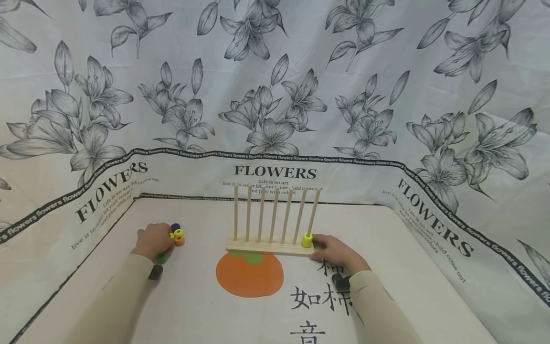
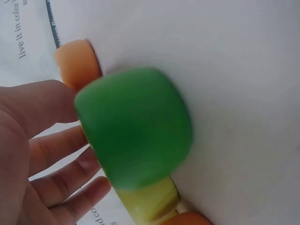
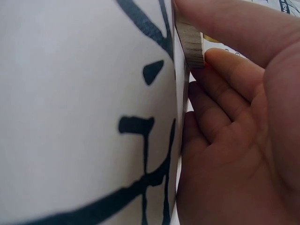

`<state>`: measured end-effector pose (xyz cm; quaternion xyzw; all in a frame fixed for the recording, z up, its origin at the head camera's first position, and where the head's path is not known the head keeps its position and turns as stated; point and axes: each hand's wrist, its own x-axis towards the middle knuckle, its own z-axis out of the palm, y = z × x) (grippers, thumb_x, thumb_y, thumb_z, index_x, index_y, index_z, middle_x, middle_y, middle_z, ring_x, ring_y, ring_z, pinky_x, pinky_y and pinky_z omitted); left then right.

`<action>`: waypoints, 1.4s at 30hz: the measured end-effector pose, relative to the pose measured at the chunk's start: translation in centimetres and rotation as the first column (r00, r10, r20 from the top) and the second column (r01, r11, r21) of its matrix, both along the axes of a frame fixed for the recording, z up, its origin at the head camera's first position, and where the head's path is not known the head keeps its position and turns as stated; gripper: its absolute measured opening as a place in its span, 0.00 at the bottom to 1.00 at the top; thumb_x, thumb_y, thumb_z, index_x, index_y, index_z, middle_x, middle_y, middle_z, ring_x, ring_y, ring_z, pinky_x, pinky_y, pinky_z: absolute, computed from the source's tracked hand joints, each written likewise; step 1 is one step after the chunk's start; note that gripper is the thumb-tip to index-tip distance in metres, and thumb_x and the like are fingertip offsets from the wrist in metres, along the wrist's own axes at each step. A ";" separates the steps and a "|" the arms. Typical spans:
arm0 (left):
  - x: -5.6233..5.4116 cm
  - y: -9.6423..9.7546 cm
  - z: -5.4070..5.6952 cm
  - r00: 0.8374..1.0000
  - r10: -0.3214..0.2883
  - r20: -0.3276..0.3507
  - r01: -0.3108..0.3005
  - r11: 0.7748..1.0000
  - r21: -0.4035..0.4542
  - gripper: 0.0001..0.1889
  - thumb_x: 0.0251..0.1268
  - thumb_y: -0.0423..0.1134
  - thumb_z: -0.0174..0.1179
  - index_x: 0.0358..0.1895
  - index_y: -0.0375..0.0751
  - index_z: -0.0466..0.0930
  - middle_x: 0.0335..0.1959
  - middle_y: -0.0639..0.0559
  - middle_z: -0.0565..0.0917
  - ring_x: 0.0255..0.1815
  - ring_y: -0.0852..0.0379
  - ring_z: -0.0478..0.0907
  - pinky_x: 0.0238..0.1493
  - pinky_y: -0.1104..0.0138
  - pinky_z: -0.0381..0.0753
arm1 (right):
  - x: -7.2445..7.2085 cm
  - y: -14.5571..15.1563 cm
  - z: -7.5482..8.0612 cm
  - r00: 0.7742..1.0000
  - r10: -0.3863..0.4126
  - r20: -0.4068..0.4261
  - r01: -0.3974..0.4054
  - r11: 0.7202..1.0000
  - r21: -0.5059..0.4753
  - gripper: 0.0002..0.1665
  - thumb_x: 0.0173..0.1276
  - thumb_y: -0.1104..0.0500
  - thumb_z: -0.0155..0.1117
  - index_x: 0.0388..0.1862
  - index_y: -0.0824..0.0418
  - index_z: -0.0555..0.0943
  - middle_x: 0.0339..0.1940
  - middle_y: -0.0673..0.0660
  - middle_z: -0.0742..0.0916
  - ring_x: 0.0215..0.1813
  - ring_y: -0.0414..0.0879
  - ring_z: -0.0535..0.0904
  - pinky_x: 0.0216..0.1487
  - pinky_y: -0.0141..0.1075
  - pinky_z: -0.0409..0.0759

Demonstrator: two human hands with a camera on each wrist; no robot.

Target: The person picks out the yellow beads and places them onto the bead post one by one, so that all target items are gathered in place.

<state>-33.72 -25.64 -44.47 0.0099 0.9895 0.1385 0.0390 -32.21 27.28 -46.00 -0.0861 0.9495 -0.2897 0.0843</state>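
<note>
My left hand [image 1: 155,239] reaches down over a small group of coloured beads at the left of the table. In the left wrist view a large green bead [image 2: 136,129] covers its fingertips, so I cannot tell whether they pinch a bead. An orange bead [image 2: 77,63] and a yellow bead [image 2: 150,201] lie close by. A dark blue bead [image 1: 175,227] is just beyond the fingers. With thumb and fingers, my right hand [image 1: 337,251] grips the right end of a wooden peg stand [image 1: 270,247]. A yellow bead [image 1: 307,240] sits at the bottom of its rightmost peg.
Several upright wooden pegs rise from the stand. In front of it, a printed orange persimmon [image 1: 249,277] and black characters [image 1: 322,298] mark the tablecloth. A floral curtain [image 1: 275,105] stands behind the table and along both sides.
</note>
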 end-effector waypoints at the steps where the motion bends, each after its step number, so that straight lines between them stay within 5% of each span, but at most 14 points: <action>1: 0.0 0.0 0.0 1.000 0.004 -0.002 -0.004 1.000 -0.002 0.11 0.57 0.40 0.58 0.37 0.35 0.81 0.28 0.47 0.81 0.31 0.48 0.72 0.44 0.46 0.67 | 0.0 0.0 0.0 1.000 -0.005 0.004 0.005 1.000 -0.005 0.43 0.56 0.45 0.71 0.71 0.52 0.70 0.71 0.57 0.74 0.74 0.60 0.64 0.73 0.60 0.58; 19: 0.8 1.6 2.7 0.995 -0.021 -0.095 0.019 1.000 -0.020 0.25 0.60 0.44 0.60 0.56 0.29 0.76 0.47 0.34 0.81 0.43 0.40 0.71 0.50 0.40 0.71 | 0.2 -0.1 0.0 1.000 -0.011 0.006 0.011 1.000 -0.011 0.43 0.56 0.45 0.72 0.71 0.52 0.70 0.71 0.58 0.74 0.74 0.61 0.64 0.72 0.61 0.58; 42: 1.1 6.6 6.6 0.962 -0.078 -0.260 0.097 0.994 0.060 0.22 0.61 0.42 0.54 0.58 0.38 0.76 0.51 0.35 0.79 0.46 0.41 0.72 0.49 0.46 0.72 | 0.4 -0.3 0.4 1.000 -0.006 0.008 0.006 1.000 0.010 0.43 0.57 0.45 0.71 0.71 0.53 0.69 0.71 0.58 0.73 0.74 0.61 0.63 0.73 0.61 0.58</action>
